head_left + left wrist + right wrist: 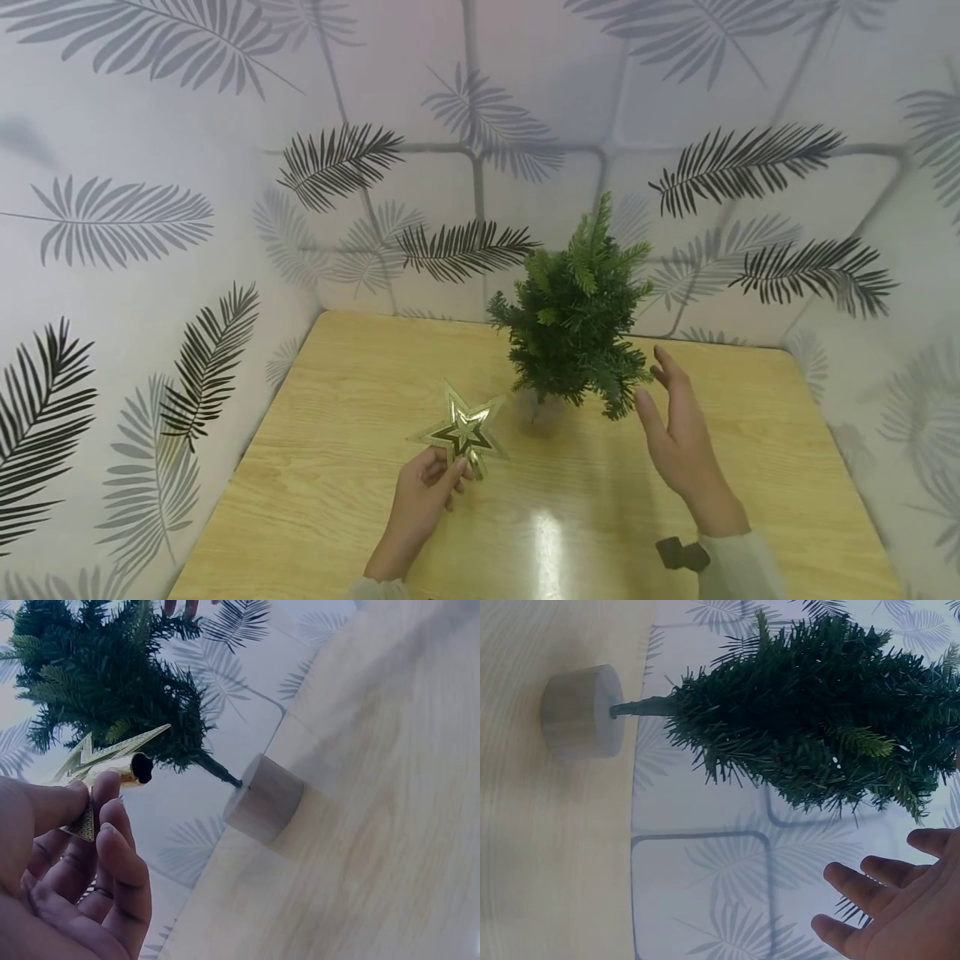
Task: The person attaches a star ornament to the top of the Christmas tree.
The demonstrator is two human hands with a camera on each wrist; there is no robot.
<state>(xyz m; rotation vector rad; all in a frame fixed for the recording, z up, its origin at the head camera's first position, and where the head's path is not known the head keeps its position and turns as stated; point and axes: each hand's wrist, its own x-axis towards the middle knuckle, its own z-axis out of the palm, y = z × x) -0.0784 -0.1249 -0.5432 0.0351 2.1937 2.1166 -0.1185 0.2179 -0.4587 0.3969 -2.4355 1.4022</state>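
A gold star tree topper (465, 428) is pinched between the thumb and fingers of my left hand (426, 492), held over the table. In the left wrist view its short hollow tube (141, 768) points away from the hand. A small artificial Christmas tree (577, 321) stands upright behind and to the right of the star, apart from it. Its round wooden base (583, 712) rests on the table. My right hand (682, 437) is raised beside the tree's right side, fingers spread and holding nothing. Whether a fingertip brushes the branches, I cannot tell.
The light wooden table (337, 375) reaches back to a wall (420, 192) with a leaf pattern. More patterned wall stands on the left and right sides. A light glares off the tabletop near the front.
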